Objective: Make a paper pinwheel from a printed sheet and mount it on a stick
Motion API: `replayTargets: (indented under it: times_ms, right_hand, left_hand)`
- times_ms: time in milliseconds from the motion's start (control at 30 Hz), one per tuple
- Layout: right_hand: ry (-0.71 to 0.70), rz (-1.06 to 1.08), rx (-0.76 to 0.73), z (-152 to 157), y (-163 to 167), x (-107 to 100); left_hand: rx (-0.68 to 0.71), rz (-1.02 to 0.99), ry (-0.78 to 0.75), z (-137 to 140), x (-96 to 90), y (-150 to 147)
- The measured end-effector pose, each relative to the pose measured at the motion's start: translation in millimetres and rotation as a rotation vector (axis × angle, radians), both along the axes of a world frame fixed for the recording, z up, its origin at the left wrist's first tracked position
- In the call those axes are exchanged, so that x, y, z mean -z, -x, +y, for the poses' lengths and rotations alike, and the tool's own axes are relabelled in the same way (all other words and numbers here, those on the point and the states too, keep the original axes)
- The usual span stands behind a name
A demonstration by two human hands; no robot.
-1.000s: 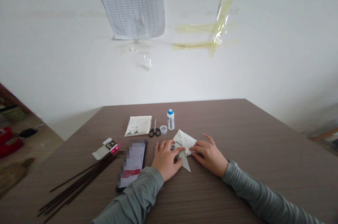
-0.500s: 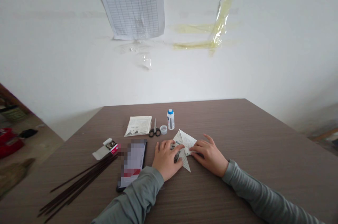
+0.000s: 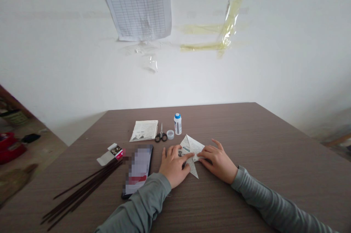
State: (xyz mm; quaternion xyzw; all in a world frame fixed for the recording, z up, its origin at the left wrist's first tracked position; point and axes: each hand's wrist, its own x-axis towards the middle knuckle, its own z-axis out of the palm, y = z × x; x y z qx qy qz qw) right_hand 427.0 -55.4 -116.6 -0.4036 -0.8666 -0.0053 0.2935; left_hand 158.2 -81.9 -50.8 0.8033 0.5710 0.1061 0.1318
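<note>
A folded piece of printed newspaper (image 3: 192, 145), with pointed corners at its top and bottom, lies flat on the table between my hands. Its left part is partly covered by my left hand (image 3: 174, 167), whose fingers are spread and press down on the sheet, the index finger reaching to the middle fold. On the paper's right edge, my right hand (image 3: 218, 162) pinches a folded flap between thumb and index finger, with another finger raised. What lies under the fingertips is hidden.
Behind the paper stand a white glue bottle (image 3: 178, 125) with a blue cap, a tape roll (image 3: 170, 135), scissors (image 3: 161, 137) and stacked newspaper sheets (image 3: 144, 130). To the left lie a phone (image 3: 139, 167), a small opened box (image 3: 109, 154) and several thin dark sticks (image 3: 85, 189).
My left index finger has slid slightly right and down toward the middle fold, uncovering a bit more print. My right hand stays at the right edge.
</note>
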Motion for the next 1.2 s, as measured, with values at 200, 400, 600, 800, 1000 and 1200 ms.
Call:
replayTargets:
  times_ms: [200, 400, 600, 800, 1000, 1200]
  right_hand:
    - [-0.003, -0.014, 0.031, -1.3, 0.9, -3.6]
    - [0.004, -0.013, 0.032, -1.5, 0.8, -3.7]
    - [0.005, -0.001, 0.020, -1.5, 0.6, -2.8]
    - [-0.008, -0.021, 0.033, -1.5, 0.4, -3.0]
    - [0.001, -0.007, 0.019, -1.2, -0.4, -2.2]
    - [-0.002, -0.021, 0.037, -1.4, -0.4, -2.6]
  left_hand:
    - [0.006, -0.036, -0.015, 1.7, 5.0, 1.9]
    - [-0.012, -0.025, -0.028, 1.9, 6.4, 2.1]
    - [-0.034, -0.023, -0.030, 0.2, 2.6, 0.7]
    - [-0.025, -0.008, 0.019, -0.3, -1.3, -0.6]
    - [-0.029, -0.025, 0.004, 1.0, -0.7, 0.7]
    - [-0.032, -0.026, -0.018, 1.6, 2.6, 1.3]
